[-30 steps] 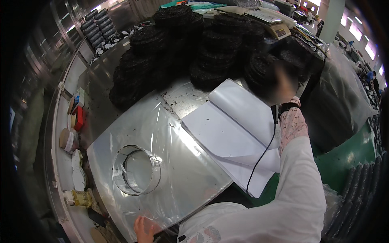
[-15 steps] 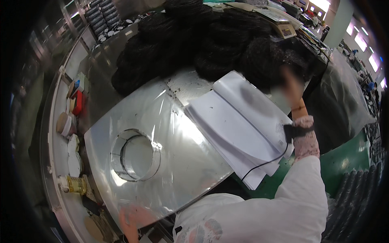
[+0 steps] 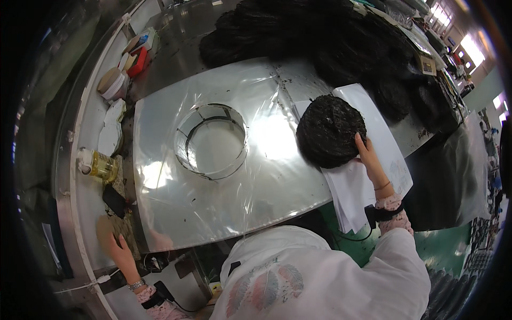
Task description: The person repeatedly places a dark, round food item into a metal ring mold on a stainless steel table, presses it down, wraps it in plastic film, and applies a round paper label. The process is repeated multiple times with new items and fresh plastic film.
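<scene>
My right hand (image 3: pixel 369 153) grips the near right edge of a round, black, fibrous cake that looks like dried seaweed (image 3: pixel 329 128), with the thumb on top. It is over a stack of white paper sheets (image 3: pixel 392 136). At the lower left, my left hand (image 3: pixel 121 255) has its fingers at a round tan disc (image 3: pixel 104 230), slightly blurred, and seems to hold it. Between the hands lies a large clear plastic sheet (image 3: pixel 272 186) on the metal table. A clear open ring (image 3: pixel 186 146) with dark edges stands on its left part.
More black cakes (image 3: pixel 266 32) are piled along the back. On the left ledge are a yellow jar (image 3: pixel 104 166), a red box (image 3: pixel 138 62), a round tub (image 3: pixel 113 84) and white scalloped pieces (image 3: pixel 111 130). A scale (image 3: pixel 426 65) is at the far right, above a clear plastic bag (image 3: pixel 453 170).
My right hand has brought a black cake from the back pile nearer, over the paper. My left hand has moved left from the plastic sheet's near edge to the tan disc. The view has shifted.
</scene>
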### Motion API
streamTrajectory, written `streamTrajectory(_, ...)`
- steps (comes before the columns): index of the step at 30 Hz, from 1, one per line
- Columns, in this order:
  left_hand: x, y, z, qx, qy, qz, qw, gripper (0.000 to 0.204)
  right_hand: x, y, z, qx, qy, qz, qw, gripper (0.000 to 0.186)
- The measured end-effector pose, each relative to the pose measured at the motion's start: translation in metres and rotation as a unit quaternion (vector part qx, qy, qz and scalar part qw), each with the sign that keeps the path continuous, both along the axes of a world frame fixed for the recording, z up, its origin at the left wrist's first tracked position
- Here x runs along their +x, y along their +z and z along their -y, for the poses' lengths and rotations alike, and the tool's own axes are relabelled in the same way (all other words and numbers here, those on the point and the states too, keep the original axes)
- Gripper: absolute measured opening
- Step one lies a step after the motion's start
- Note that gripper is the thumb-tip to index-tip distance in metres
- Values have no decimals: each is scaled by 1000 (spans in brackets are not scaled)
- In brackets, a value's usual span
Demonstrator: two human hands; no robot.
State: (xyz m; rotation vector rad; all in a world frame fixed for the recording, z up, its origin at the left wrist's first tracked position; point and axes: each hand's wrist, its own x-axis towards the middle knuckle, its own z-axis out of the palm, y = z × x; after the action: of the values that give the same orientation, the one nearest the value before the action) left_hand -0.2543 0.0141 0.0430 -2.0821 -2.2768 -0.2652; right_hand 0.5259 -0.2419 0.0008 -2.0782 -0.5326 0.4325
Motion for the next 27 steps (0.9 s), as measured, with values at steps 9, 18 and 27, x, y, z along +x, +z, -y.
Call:
streamTrajectory(9, -31, 10, -2, 20, -15, 27, 999, 40, -32, 53, -31, -210, 350, 435, 803, 106)
streamTrajectory(18, -42, 0, -4, 90, -41, 12, 995, 34, -14, 80, -40, -265, 415, 546, 677, 89)
streamTrajectory(27, -48, -8, 1, 106, -29, 32, 993, 34, -2, 50, -27, -219, 457, 480, 716, 85)
